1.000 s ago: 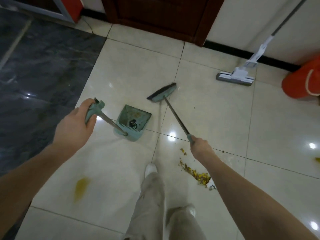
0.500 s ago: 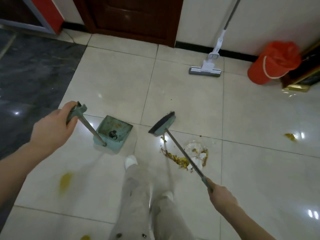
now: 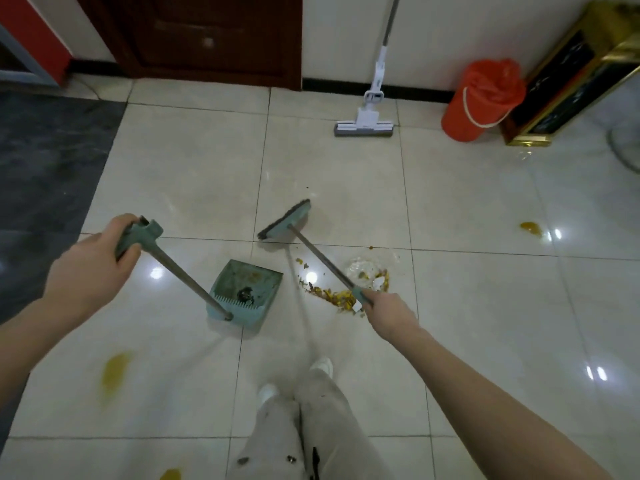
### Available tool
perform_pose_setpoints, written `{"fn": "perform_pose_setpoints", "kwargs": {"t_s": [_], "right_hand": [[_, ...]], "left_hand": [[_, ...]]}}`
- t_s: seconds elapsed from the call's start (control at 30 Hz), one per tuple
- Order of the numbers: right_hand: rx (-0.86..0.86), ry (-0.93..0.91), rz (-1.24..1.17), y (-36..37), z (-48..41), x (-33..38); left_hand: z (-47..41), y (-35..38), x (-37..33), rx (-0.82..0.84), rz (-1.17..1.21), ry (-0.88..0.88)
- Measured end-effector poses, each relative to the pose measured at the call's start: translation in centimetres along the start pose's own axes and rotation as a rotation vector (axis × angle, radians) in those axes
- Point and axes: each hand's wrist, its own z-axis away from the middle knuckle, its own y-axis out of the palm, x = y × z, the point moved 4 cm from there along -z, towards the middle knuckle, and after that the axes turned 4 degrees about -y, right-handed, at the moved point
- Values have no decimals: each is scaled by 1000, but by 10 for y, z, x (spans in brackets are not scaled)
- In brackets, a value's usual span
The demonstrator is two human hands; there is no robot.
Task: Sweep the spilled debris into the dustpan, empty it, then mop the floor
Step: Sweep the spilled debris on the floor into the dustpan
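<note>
1. Debris (image 3: 341, 294) is judged light, loose and partly sticky; it is best moved by bristles, not fingers.
2. Broom (image 3: 285, 221) handle is gripped at its near end by the closed right hand (image 3: 389, 311); the head lies beyond the debris.
3. Dustpan (image 3: 244, 292) rests on the floor, just left of the debris; its handle top is clasped by the left hand (image 3: 91, 268).
</note>
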Motion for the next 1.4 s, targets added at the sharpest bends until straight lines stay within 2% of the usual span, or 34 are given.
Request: {"fn": "perform_pose_setpoints", "kwargs": {"t_s": [0.2, 0.37, 0.57, 0.77, 1.0, 1.17, 1.4], "right_hand": [[48, 19, 61, 18, -15, 44], [113, 91, 102, 51, -5, 42], [119, 94, 133, 70, 37, -19], [146, 129, 236, 76, 97, -128], [176, 155, 296, 49, 157, -238], [112, 102, 189, 38, 168, -256], [57, 0, 98, 36, 144, -218]], "left_hand": [[38, 10, 11, -13, 41, 28], [65, 23, 12, 44, 54, 27], [92, 34, -2, 83, 17, 40], [116, 46, -44, 75, -10, 74], [154, 71, -102, 46, -37, 38], [172, 83, -124, 10, -46, 86], [187, 88, -143, 43, -31, 96]]}}
